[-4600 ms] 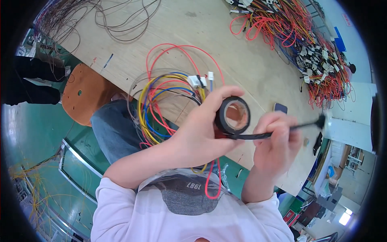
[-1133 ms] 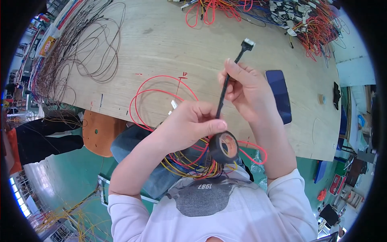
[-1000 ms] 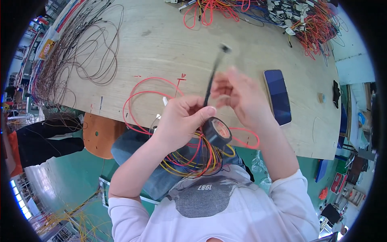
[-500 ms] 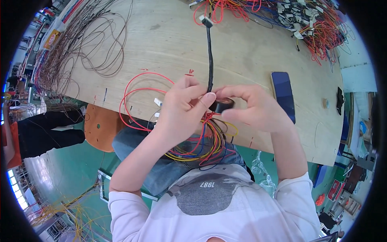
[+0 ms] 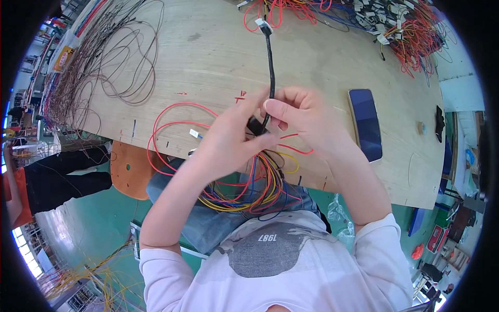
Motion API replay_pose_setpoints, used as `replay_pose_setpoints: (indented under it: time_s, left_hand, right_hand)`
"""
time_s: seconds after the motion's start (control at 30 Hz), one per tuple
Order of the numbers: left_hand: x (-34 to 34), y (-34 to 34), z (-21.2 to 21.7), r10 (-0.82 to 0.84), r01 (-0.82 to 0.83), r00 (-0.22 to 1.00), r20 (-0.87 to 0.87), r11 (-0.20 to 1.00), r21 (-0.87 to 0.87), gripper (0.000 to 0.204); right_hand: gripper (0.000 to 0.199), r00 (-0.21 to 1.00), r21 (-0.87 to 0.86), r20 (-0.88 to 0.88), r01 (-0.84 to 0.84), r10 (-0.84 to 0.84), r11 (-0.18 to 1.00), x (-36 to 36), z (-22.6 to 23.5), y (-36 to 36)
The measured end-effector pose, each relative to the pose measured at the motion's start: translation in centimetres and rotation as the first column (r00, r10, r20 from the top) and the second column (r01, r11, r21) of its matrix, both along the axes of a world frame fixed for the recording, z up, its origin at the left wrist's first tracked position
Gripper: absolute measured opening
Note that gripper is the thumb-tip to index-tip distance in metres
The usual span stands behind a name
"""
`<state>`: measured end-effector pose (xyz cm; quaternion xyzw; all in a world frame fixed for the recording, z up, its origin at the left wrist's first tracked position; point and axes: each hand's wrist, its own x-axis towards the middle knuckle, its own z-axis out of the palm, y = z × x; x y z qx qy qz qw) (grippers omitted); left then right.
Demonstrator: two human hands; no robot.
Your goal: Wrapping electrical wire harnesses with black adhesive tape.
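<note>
A wire harness wrapped in black tape (image 5: pixel 270 62) runs straight down the table toward me, with a black and white connector (image 5: pixel 264 26) at its far end. My right hand (image 5: pixel 299 114) pinches the wrapped part between thumb and fingers. Just below, my left hand (image 5: pixel 234 130) is curled round a roll of black tape (image 5: pixel 255 126), partly hidden by its fingers and blurred. Loose red, yellow and blue wires (image 5: pixel 260 187) spill from beneath my hands over the table's near edge onto my lap. Red wire loops (image 5: pixel 166 122) lie left of my left hand.
A phone (image 5: pixel 365 125) lies to the right on the wooden table (image 5: pixel 208 62). Tangled brown wires (image 5: pixel 125 57) cover the far left. Bundles of connectors and red wires (image 5: pixel 410 31) sit at the far right. A small tape roll (image 5: pixel 421 128) is near the right edge. Another person (image 5: pixel 62 177) is at left.
The tape roll has passed from beside my right hand, across under the harness, to my left hand. My right hand has moved in and up onto the wrapped part.
</note>
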<state>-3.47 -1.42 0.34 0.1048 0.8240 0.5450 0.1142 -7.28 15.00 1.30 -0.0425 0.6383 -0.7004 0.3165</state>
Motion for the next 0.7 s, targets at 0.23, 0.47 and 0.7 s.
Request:
replay_pose_setpoints:
  time_s: [0.23,0.47,0.7]
  left_hand:
    - [-2.5,-3.7,-0.4,-0.237,-0.039,0.786,0.572,0.903,0.428,0.053]
    - [-1.3,-2.7,-0.7,-0.048,-0.087,0.918,0.394,0.945,0.316,0.042]
    - [4.6,1.4,-1.9,0.239,-0.117,0.965,-0.108,0.759,0.640,0.058]
  right_hand:
    - [0.019,0.987,0.000,-0.157,0.035,-0.035,0.999,0.9,-0.1,-0.1]
    - [0.016,0.985,-0.064,-0.153,0.067,-0.076,0.996,0.8,-0.5,0.3]
    - [0.013,0.991,-0.105,0.058,0.128,-0.123,0.986,0.6,-1.4,0.9]
